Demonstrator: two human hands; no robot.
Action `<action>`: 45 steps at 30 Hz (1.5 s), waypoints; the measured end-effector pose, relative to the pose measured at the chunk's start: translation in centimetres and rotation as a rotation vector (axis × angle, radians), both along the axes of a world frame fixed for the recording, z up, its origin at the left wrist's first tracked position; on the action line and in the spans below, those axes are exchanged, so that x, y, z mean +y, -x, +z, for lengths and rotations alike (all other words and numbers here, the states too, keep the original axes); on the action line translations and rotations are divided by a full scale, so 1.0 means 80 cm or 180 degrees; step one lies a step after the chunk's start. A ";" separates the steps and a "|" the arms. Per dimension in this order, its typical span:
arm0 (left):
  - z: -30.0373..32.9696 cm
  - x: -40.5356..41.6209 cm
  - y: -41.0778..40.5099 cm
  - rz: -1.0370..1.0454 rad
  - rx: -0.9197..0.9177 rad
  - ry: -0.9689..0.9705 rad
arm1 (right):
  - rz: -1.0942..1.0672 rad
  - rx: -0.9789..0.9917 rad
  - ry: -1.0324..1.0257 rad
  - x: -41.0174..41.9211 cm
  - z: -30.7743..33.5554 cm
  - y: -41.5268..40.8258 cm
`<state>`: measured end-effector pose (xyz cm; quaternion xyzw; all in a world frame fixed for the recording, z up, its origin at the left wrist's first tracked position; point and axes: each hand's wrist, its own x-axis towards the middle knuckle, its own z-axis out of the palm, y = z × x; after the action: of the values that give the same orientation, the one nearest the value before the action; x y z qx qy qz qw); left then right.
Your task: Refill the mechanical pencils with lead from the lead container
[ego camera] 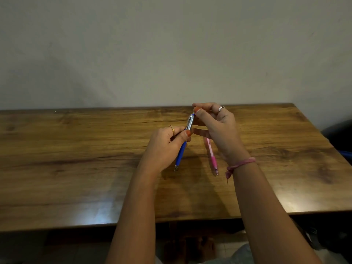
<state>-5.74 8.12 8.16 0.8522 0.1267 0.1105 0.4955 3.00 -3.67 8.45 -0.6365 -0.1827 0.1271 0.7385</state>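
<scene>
Blue pencil (183,147) tip toward camera

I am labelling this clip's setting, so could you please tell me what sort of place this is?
Probably a room in a home or small office, though little shows. A wooden table stands against a plain bare wall, with a pink pencil lying on it and a blue pencil held in both hands.

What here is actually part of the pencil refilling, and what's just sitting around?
Part of the job:
- blue mechanical pencil with silver clip, gripped by the left hand
- right hand, pinching that pencil's top end
- pink mechanical pencil, lying on the table

Just there:
- brown wooden table
- pink thread bracelet on the right wrist

No lead container shows.
</scene>
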 end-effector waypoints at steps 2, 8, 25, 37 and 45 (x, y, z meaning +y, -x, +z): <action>0.000 -0.001 0.000 0.0016 -0.0008 0.0011 | -0.0046 -0.0089 0.0083 0.003 -0.001 0.001; 0.002 -0.002 0.002 0.0077 -0.0062 0.0113 | -0.0035 -0.0455 0.0411 0.004 -0.005 0.000; 0.002 -0.003 -0.003 -0.0081 -0.0234 0.0376 | 0.0884 0.0259 0.0145 0.002 -0.004 0.007; -0.011 0.018 -0.002 0.0520 -0.0528 0.0322 | 0.0411 0.1150 -0.1850 -0.002 0.015 0.002; -0.011 0.028 -0.002 0.1256 -0.0935 0.0831 | 0.0786 0.1468 -0.2171 -0.007 0.012 0.003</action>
<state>-5.57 10.34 7.27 0.7149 0.2302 0.3099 0.5830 2.75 -4.22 9.40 -0.2841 -0.1191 0.2859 0.9074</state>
